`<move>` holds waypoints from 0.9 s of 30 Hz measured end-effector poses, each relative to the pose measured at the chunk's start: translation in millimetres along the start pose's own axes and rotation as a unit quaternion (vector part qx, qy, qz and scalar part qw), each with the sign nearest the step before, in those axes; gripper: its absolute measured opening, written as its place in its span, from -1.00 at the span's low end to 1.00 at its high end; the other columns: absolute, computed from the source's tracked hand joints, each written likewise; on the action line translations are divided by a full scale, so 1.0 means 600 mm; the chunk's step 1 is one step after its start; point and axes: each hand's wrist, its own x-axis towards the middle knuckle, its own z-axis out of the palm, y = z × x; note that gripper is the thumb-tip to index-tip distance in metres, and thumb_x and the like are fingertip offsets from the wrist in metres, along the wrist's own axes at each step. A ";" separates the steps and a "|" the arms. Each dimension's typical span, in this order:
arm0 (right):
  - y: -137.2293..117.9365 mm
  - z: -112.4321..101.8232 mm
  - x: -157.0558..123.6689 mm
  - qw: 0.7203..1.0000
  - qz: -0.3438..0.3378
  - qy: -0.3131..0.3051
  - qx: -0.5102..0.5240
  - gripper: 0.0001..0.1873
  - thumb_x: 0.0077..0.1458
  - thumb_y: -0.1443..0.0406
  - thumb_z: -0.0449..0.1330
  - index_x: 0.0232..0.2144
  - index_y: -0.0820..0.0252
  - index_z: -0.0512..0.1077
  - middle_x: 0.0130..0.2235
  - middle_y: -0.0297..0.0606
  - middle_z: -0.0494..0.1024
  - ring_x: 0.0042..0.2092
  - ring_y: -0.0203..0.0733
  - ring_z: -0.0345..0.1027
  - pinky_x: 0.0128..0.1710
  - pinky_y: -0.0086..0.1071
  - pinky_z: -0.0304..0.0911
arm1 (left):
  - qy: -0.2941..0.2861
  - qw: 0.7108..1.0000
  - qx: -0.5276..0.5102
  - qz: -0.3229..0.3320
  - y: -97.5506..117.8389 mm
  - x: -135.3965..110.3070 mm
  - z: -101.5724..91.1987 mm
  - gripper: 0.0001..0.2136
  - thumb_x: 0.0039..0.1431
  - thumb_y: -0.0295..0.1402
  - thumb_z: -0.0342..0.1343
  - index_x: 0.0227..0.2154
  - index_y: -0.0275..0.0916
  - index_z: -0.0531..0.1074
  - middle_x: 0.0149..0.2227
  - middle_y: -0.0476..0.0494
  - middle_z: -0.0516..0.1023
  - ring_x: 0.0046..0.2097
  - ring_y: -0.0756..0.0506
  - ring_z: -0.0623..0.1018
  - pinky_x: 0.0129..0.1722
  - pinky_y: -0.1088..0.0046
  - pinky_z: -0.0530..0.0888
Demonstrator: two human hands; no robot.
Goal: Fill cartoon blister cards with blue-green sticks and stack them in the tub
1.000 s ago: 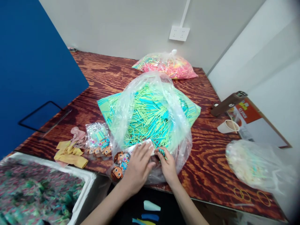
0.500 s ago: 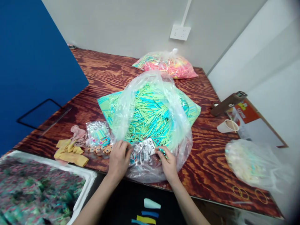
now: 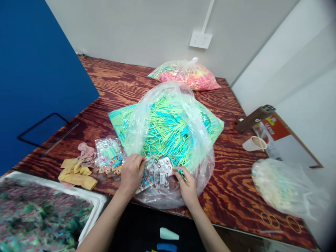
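Note:
A large clear plastic bag [image 3: 202, 171] lies open before me, heaped with thin green and blue sticks [image 3: 168, 129]. Printed plastic packets [image 3: 161, 171] lie overlapping on its front edge, between my hands. My left hand [image 3: 132, 172] is closed, thumb and fingers pinched at the left edge of these packets. Closed around a small bunch of sticks [image 3: 181, 174], my right hand [image 3: 187, 185] has its fingertips at the packets' right edge. Filled packets [image 3: 109, 154] with sticks showing inside lie left of my left hand.
Yellow and pink cloth pieces [image 3: 78, 173] lie at the left, near a white-rimmed foam box [image 3: 101, 203]. A tied bag of coloured sticks [image 3: 189, 75] rests at the back. Rightward are a paper cup [image 3: 254, 144], a brown cylinder [image 3: 253, 119], a plastic bag [image 3: 278, 185] and rubber bands [image 3: 270, 219].
My left hand has shifted slightly left and up, and the packets between my hands are spread a little differently. My right hand still holds the sticks. The view has tilted slightly.

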 end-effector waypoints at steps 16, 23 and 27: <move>0.000 0.000 -0.001 1.000 0.001 -0.007 0.007 -0.82 0.19 0.19 0.16 -0.29 0.13 0.52 -0.28 -0.27 0.55 -0.19 -0.12 0.44 -0.12 -0.31 0.27 | 0.093 0.992 -0.090 -0.002 0.004 -0.013 -0.046 -0.87 0.30 -0.36 0.04 -0.31 -0.18 0.49 -0.37 -0.01 0.61 -0.28 -0.09 0.59 0.16 0.12 0.37; -0.001 0.000 -0.001 1.000 -0.003 -0.010 -0.003 -0.83 0.20 0.21 0.15 -0.28 0.13 0.52 -0.29 -0.28 0.52 -0.20 -0.14 0.42 -0.13 -0.32 0.26 | 0.065 0.968 -0.241 -0.021 0.064 0.003 -0.046 -0.85 0.30 -0.41 0.02 -0.22 -0.21 0.51 -0.28 -0.08 0.55 -0.21 -0.04 0.55 -0.15 0.43 0.46; 0.000 0.000 -0.001 1.000 -0.005 -0.011 -0.002 -0.83 0.20 0.22 0.15 -0.28 0.13 0.52 -0.29 -0.28 0.52 -0.20 -0.14 0.43 -0.14 -0.33 0.26 | 0.052 0.959 -0.268 -0.081 0.069 -0.003 -0.025 -0.90 0.26 -0.37 0.09 -0.32 -0.23 0.49 -0.37 -0.04 0.53 -0.30 -0.03 0.52 -0.26 0.48 0.42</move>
